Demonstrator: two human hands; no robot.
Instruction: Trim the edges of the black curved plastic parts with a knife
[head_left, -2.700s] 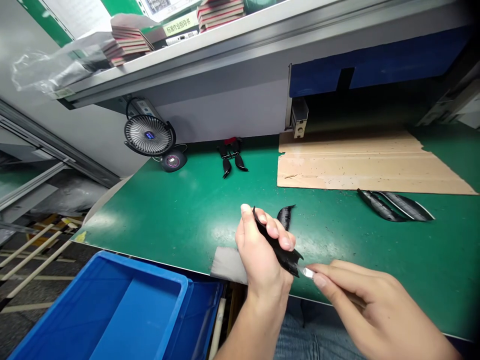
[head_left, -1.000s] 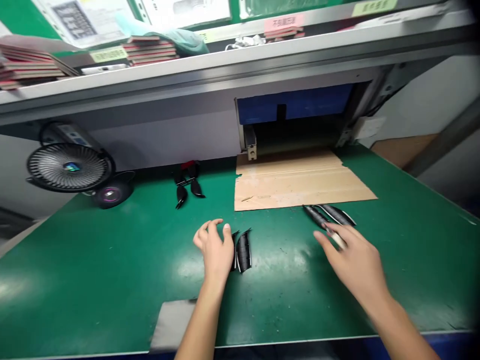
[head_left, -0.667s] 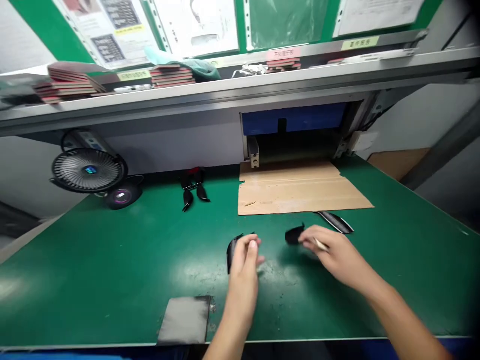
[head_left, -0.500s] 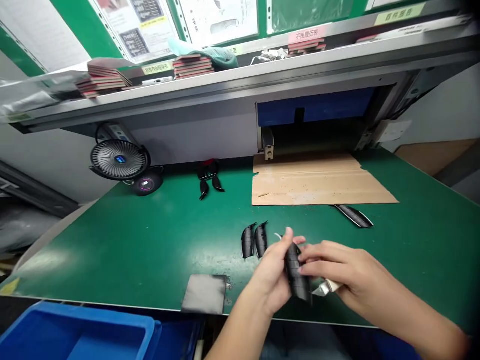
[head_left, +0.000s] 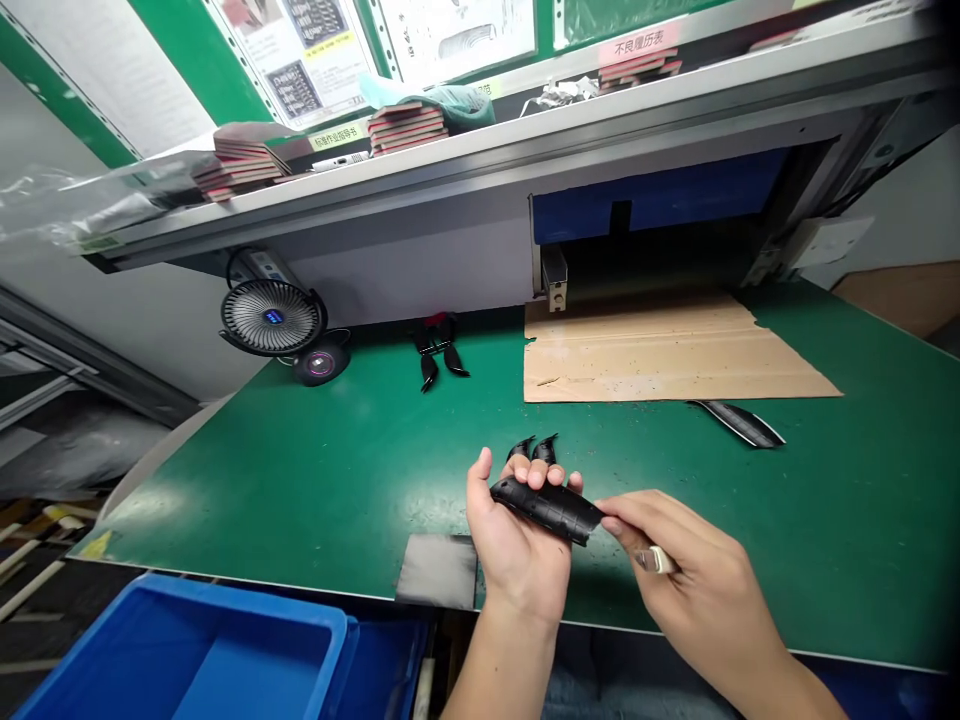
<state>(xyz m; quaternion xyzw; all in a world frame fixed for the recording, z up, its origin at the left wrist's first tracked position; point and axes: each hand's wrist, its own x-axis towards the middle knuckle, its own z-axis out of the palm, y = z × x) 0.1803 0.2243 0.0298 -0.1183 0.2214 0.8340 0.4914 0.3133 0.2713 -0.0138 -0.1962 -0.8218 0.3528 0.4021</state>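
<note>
My left hand (head_left: 514, 535) is closed round a curved black plastic strip (head_left: 546, 506), held level over the near edge of the green bench (head_left: 315, 470). My right hand (head_left: 690, 580) pinches the strip's right end and also grips a small silvery tool (head_left: 654, 560). Behind my left fingers, two more black curved pieces (head_left: 534, 449) lie on the bench, mostly hidden. Another long black strip (head_left: 739, 423) lies to the right, just below the cardboard sheet (head_left: 667, 350).
A small desk fan (head_left: 274, 318) stands at the back left, with black pliers (head_left: 439, 352) nearby. A grey pad (head_left: 439, 570) lies at the bench's front edge. A blue bin (head_left: 210, 660) sits below on the left. A shelf (head_left: 450, 160) with stacked pads runs overhead.
My left hand set a piece down beside another. My right hand fetched a strip from the right and brought it in; now both hands hold it, turned level.
</note>
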